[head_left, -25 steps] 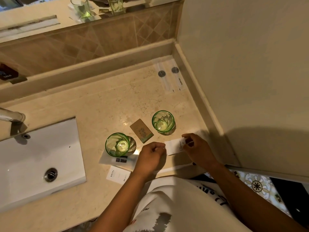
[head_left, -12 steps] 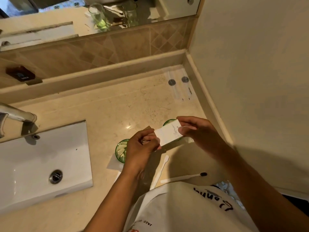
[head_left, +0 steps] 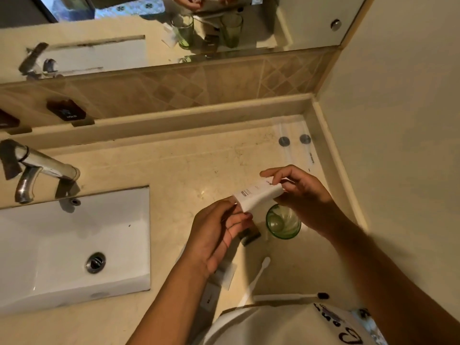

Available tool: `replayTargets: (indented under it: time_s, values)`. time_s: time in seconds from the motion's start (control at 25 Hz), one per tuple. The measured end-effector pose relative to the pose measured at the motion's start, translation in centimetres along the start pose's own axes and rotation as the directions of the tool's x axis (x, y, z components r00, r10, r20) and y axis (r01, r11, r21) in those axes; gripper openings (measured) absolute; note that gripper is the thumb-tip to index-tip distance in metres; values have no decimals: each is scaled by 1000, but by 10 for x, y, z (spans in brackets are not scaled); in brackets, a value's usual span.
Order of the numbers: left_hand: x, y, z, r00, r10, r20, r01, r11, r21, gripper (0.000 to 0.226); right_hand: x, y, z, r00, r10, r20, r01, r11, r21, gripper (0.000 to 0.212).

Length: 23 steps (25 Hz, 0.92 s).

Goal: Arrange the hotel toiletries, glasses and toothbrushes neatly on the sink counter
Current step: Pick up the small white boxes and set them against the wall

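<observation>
A small white toiletry box (head_left: 257,197) is held above the counter between both hands. My left hand (head_left: 217,236) pinches its lower left end and my right hand (head_left: 302,195) grips its upper right end. Below them a green glass (head_left: 283,222) stands upright on the beige counter (head_left: 189,168). The second green glass is hidden under my left hand. A small dark card (head_left: 249,236) peeks out beside my left fingers. A white toothbrush (head_left: 256,277) and a dark-headed toothbrush (head_left: 293,297) lie near the front edge. Two wrapped sachets (head_left: 295,145) lie in the back right corner.
The white sink basin (head_left: 62,245) with its drain and a chrome tap (head_left: 37,168) take up the left. A raised ledge (head_left: 174,120), tiled splashback and mirror run along the back. A wall closes the right side. Flat white packets (head_left: 225,273) lie under my left wrist.
Both hands lifted the white box off the counter and now hold it higher and further back. The view has tilted up, showing more mirror and tap.
</observation>
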<state>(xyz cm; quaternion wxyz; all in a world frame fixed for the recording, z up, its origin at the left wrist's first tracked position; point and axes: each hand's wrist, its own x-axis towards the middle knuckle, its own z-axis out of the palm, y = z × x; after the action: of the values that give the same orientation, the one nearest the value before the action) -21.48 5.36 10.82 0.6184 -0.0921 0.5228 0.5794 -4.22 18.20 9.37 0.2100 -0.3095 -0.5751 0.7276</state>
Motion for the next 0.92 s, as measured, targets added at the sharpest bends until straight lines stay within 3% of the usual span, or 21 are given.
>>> replayTargets:
  time_s: [0.2,0.32,0.4,0.48,0.68,0.92]
  values:
    - [26,16,8,997,-10,73,3,995,102,15,29,-1,-12,995,-98,12,99,986,-132,33]
    - [51,19,14,999,-8,32,5,995,101,21,51,3,-16,981,2,-193,-47,972,-229,47]
    - [69,23,22,999,18,-47,-14,995,96,23,65,8,-18,927,136,-349,-183,977,-107,41]
    - [87,27,32,994,64,-87,-54,992,118,25,77,14,-21,898,181,-401,-234,968,-86,32]
    - [132,28,57,985,124,-121,-102,979,179,32,101,31,-30,891,234,-388,-273,961,-48,31]
    - [180,25,75,972,194,-135,-142,936,323,19,134,53,-56,883,259,-391,-281,960,-1,37]
